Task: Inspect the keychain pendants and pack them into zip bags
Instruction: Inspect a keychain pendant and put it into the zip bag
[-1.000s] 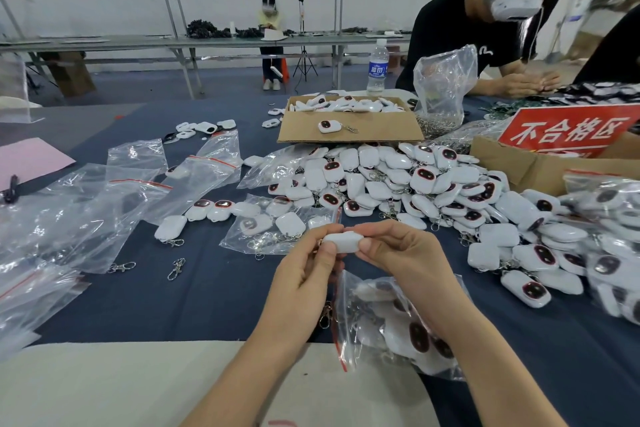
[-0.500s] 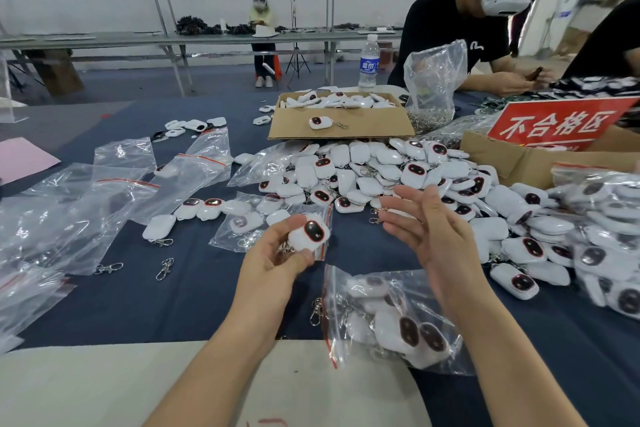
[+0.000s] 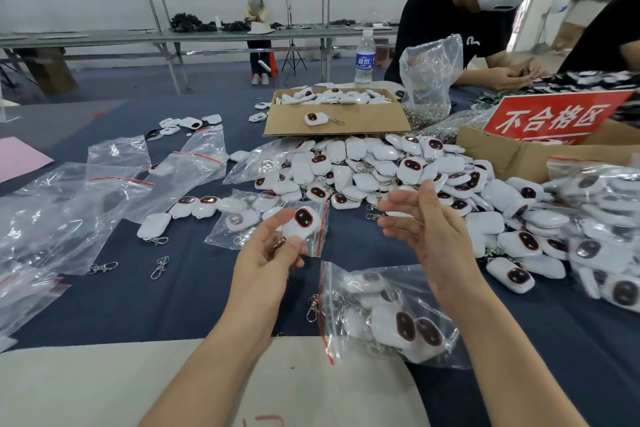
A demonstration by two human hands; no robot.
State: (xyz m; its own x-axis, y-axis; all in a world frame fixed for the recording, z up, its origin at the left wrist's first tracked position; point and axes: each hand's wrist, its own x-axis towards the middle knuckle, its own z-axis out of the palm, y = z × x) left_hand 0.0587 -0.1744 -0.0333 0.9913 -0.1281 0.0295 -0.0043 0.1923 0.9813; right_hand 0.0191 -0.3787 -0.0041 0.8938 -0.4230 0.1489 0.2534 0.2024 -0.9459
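Note:
My left hand (image 3: pixel 268 251) pinches a white keychain pendant (image 3: pixel 300 222) with a dark oval face turned up, its metal clasp hanging by my fingers. My right hand (image 3: pixel 427 220) hovers to the right of it with fingers spread and straight, holding nothing. Below my right hand lies a zip bag (image 3: pixel 388 314) partly filled with pendants, mouth to the left with a red strip. A large heap of loose pendants (image 3: pixel 391 170) covers the blue cloth behind my hands.
Empty zip bags (image 3: pixel 69 198) lie spread at the left, with loose clasps (image 3: pixel 159 267) near them. A cardboard box (image 3: pixel 346 114) of pendants sits behind the heap. A red sign (image 3: pixel 550 120) stands on a box at right. Filled bags (image 3: pixel 606 218) pile far right. A person sits opposite.
One second ago both hands held the pendant between them. My right hand has let go and opened beside it; my left hand keeps the pendant, its dark face turned up.

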